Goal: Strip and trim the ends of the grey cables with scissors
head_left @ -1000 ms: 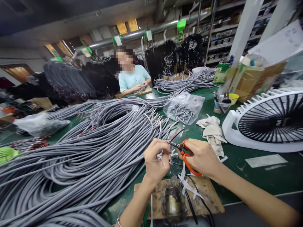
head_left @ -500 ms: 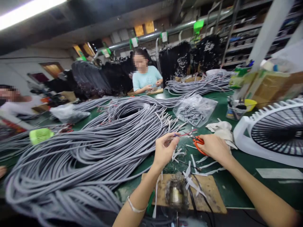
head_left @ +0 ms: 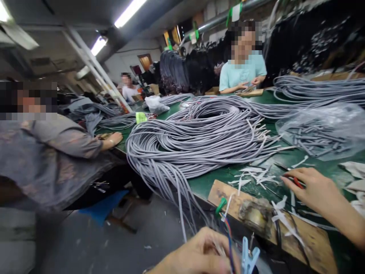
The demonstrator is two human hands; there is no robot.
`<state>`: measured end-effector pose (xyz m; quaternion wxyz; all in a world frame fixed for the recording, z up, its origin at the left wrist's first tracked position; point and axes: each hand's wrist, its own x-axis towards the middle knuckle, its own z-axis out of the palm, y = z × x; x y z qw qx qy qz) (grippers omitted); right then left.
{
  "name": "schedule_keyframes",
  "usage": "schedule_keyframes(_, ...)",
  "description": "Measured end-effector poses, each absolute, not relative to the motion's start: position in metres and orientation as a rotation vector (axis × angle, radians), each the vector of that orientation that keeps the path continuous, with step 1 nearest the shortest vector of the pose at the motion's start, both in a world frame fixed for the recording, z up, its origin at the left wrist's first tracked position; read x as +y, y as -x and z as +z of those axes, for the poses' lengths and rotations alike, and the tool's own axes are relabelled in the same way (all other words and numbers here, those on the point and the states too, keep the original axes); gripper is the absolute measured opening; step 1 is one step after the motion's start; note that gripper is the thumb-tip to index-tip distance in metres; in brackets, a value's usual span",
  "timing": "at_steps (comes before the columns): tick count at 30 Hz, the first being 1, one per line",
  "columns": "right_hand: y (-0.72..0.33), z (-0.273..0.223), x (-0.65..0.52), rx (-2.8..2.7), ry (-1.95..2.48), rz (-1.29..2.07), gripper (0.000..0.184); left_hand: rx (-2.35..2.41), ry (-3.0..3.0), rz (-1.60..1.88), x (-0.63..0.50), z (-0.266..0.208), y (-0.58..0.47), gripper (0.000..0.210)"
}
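Note:
My left hand [head_left: 199, 253] is low at the front, below the table edge, with its fingers curled. It is smeared by motion, and the pale thing between the fingers is too blurred to name. Red and blue wires [head_left: 229, 232] hang beside it, near a green clip [head_left: 221, 206] and a light-blue clothespin [head_left: 249, 255]. My right hand [head_left: 316, 194] is closed round small orange-handled cutters [head_left: 298, 182] over the green table, their metal tips pointing left. White scraps [head_left: 258, 176] lie beyond the tips. A large bundle of grey cables [head_left: 194, 140] fills the middle.
A wooden board [head_left: 310, 236] with a metal device [head_left: 258, 217] sits at the table's front edge. A plastic bag of short grey pieces [head_left: 319, 133] lies at right. One co-worker [head_left: 242, 72] sits opposite; another person [head_left: 57, 152] sits close at left. Cables hang over the edge.
The view has swung left and down. My left hand has left the cutters and wire ends above the table and come down to the front. My right hand still holds the cutters.

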<state>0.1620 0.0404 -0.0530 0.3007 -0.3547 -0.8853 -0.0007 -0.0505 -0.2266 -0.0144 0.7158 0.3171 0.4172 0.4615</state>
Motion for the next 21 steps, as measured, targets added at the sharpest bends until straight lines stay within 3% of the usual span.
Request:
schedule_keyframes(3,-0.15,-0.051,0.026,-2.339,0.813,0.106,0.029,1.414,-0.685,0.926,-0.253,-0.075,0.07,0.058)
schedule_keyframes(4,-0.147,-0.05,0.023,-2.328,0.783,0.135,0.027,1.666,-0.77,0.848,-0.26,-0.091,0.076,0.053)
schedule_keyframes(7,-0.142,-0.051,0.02,-2.295,0.752,0.206,0.023,1.832,-0.889,0.762,-0.273,-0.11,0.088,0.024)
schedule_keyframes(9,-0.142,-0.053,0.021,-2.358,0.745,0.28,0.021,1.89,-1.071,0.766,-0.273,-0.095,0.098,0.015)
schedule_keyframes(16,-0.137,-0.044,0.014,-2.749,0.809,0.352,0.029,2.178,-1.821,1.288,-0.188,-0.006,0.158,0.018)
schedule_keyframes(21,-0.135,-0.036,0.01,-2.77,0.893,0.243,0.025,2.167,-2.186,0.969,-0.103,0.006,0.181,0.015)
